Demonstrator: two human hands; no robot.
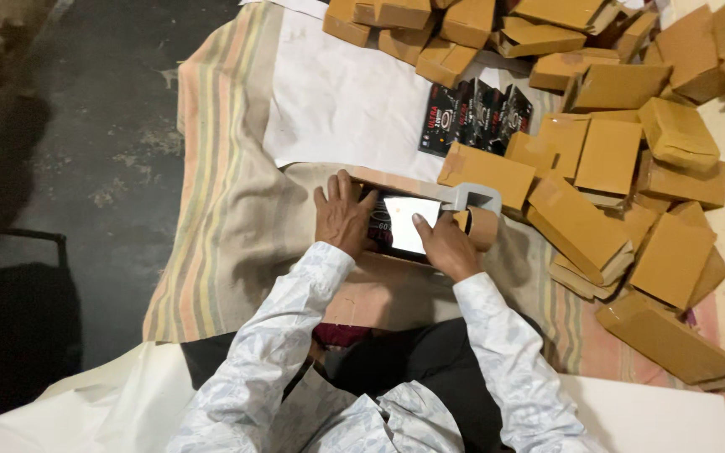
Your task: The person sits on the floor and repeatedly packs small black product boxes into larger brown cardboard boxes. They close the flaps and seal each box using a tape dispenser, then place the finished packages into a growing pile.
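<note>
Box edges pinned by both hands, cartons crowding right

The left hand is covering the left end of the dark glossy packet, and glare is washing out the packet's face. The right hand is hiding part of the tape dispenser, so its grip is not showing clearly. The brown cardboard boxes are running off the far and right edges, several buried under others. The black printed packets are lying partly tucked beneath boxes. A dark frame at the left is fading into shadow.
</note>
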